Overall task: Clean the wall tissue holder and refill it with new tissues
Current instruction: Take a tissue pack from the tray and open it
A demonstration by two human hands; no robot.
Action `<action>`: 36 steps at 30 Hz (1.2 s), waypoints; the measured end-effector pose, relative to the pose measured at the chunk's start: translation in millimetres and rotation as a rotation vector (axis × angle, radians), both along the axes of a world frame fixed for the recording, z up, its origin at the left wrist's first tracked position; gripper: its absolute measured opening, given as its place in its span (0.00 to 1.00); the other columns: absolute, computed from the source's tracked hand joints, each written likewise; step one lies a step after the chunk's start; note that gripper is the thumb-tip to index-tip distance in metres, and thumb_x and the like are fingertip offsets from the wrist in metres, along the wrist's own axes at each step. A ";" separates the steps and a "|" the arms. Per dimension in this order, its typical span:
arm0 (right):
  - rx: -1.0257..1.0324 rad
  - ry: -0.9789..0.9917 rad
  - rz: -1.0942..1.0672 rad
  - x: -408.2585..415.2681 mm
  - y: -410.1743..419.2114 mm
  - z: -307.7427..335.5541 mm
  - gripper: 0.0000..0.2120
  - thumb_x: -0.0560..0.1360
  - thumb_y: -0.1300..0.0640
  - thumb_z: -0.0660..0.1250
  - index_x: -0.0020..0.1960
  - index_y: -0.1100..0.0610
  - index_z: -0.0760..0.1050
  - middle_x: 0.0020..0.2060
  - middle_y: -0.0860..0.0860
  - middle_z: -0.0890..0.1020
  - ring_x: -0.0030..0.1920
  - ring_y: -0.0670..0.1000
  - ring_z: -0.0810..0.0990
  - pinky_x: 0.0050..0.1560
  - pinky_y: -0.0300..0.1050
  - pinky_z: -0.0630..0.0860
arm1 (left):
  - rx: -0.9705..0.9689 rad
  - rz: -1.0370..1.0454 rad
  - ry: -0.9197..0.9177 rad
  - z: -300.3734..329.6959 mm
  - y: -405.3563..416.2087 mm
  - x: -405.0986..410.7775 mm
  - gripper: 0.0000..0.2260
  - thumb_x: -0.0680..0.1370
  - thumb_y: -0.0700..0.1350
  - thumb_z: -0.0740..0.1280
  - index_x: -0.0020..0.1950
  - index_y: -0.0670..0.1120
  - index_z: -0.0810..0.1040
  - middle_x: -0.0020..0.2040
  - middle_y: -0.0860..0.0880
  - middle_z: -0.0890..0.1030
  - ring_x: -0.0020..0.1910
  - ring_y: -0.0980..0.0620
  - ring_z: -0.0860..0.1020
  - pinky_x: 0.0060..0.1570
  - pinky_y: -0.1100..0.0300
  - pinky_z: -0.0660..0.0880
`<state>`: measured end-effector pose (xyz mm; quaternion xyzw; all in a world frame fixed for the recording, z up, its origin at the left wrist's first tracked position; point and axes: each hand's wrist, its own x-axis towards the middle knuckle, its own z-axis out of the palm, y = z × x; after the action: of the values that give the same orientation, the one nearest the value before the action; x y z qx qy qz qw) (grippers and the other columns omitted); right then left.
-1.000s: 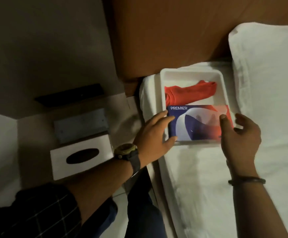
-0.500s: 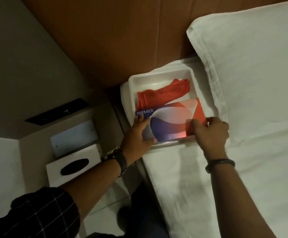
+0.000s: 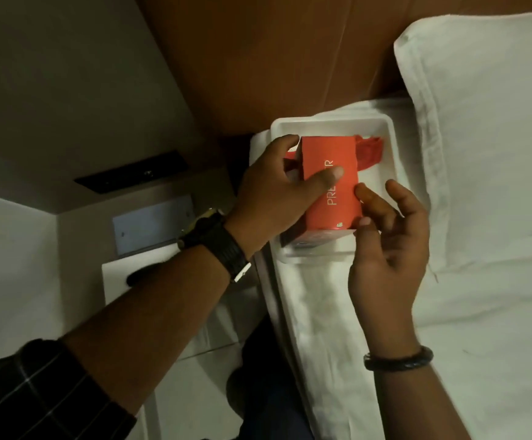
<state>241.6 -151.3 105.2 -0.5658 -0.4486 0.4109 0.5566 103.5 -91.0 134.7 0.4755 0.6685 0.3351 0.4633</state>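
Observation:
A red tissue pack (image 3: 325,157) printed PREMIER stands on its edge in the white tray (image 3: 382,128) on the bed. My left hand (image 3: 274,192) grips it from the left, thumb across the red face. Fingertips of my right hand (image 3: 385,249) touch the pack's right edge, the other fingers spread apart. A red cloth (image 3: 369,152) lies in the tray behind the pack. The white tissue holder (image 3: 115,281) with its dark oval slot sits at the lower left, partly hidden by my left forearm.
A white pillow (image 3: 486,138) lies right of the tray on the white bed sheet (image 3: 480,360). The brown wooden headboard (image 3: 274,52) rises behind. A pale rectangular plate (image 3: 150,227) and a dark slot (image 3: 131,176) lie on the surface left of the bed.
The tissue pack has gone from lying flat in the tray to standing on its edge, red face toward me. My left hand now wraps it; my right hand has loosened to fingertip contact.

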 end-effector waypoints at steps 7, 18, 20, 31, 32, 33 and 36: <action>-0.138 0.137 -0.006 8.9 24.1 13.3 0.30 0.78 0.71 0.63 0.67 0.39 0.67 0.59 0.52 0.83 0.50 0.46 0.85 0.53 0.36 0.79 | -0.021 -0.113 0.423 10.3 20.9 11.1 0.41 0.68 0.64 0.72 0.74 0.53 0.57 0.68 0.50 0.71 0.62 0.47 0.74 0.55 0.54 0.72; -0.293 0.136 0.054 16.2 53.9 6.4 0.21 0.74 0.61 0.65 0.65 0.46 0.74 0.51 0.46 0.86 0.53 0.47 0.84 0.52 0.41 0.82 | -0.057 -0.081 0.270 9.3 39.7 12.4 0.25 0.73 0.53 0.72 0.64 0.54 0.63 0.58 0.54 0.72 0.51 0.49 0.77 0.43 0.60 0.74; -0.289 0.104 0.083 16.1 56.1 5.9 0.19 0.77 0.63 0.66 0.65 0.48 0.75 0.50 0.43 0.86 0.52 0.44 0.84 0.50 0.38 0.82 | -0.048 -0.074 0.244 8.1 41.5 7.1 0.22 0.73 0.51 0.71 0.61 0.55 0.63 0.56 0.56 0.71 0.47 0.52 0.75 0.38 0.66 0.71; -0.284 -0.755 0.285 14.1 72.9 24.1 0.37 0.68 0.36 0.71 0.69 0.54 0.68 0.54 0.50 0.75 0.50 0.50 0.74 0.45 0.44 0.73 | -0.325 0.166 -0.430 -15.7 35.5 -9.6 0.09 0.79 0.54 0.62 0.57 0.57 0.77 0.56 0.53 0.81 0.54 0.51 0.81 0.45 0.57 0.82; -0.267 -0.724 0.233 18.8 78.3 24.0 0.30 0.68 0.39 0.71 0.64 0.54 0.70 0.50 0.49 0.77 0.49 0.51 0.76 0.44 0.42 0.71 | -0.348 0.212 -0.426 -21.6 34.9 -12.7 0.09 0.80 0.53 0.61 0.56 0.55 0.78 0.57 0.50 0.82 0.55 0.49 0.81 0.50 0.55 0.81; -0.249 -0.633 0.169 26.2 83.1 23.1 0.23 0.68 0.40 0.69 0.58 0.50 0.71 0.47 0.45 0.79 0.48 0.50 0.78 0.43 0.40 0.71 | -0.355 0.235 -0.387 -28.7 33.6 -15.9 0.09 0.81 0.51 0.61 0.57 0.52 0.78 0.58 0.48 0.81 0.58 0.48 0.79 0.55 0.53 0.79; -0.293 -0.165 0.010 53.6 94.3 19.0 0.19 0.69 0.41 0.70 0.59 0.44 0.77 0.48 0.39 0.84 0.49 0.42 0.84 0.47 0.40 0.81 | -0.381 0.202 -0.379 -40.6 23.0 -26.6 0.21 0.75 0.56 0.67 0.66 0.52 0.73 0.63 0.50 0.78 0.61 0.50 0.77 0.63 0.50 0.73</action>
<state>295.2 -57.0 124.2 -0.6704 -0.4309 0.4270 0.4273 76.9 -68.0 94.1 0.2396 0.6650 0.3308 0.6253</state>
